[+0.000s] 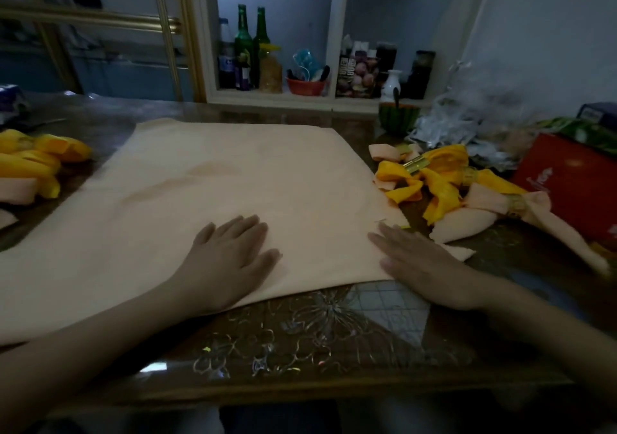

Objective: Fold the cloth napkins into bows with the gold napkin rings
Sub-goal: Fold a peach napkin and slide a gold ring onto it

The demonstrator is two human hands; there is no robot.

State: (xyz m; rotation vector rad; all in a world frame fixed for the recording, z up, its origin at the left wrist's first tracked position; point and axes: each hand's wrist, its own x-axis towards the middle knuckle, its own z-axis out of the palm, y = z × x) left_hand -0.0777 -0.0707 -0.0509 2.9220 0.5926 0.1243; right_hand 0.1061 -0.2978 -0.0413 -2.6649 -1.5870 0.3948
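While the napkin (217,193) lies flat, both hands rest on it

Since the peach napkin is spread wide on the table (334,350), most of it lies ahead of the hands. The left hand (230,253) lies flat by its near edge, fingers straight. The right hand (424,263) lies flat on the near right corner. Neither grips anything.

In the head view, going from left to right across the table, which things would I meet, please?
In order: yellow napkins → flat peach napkin → finished bows with gold rings → red box.
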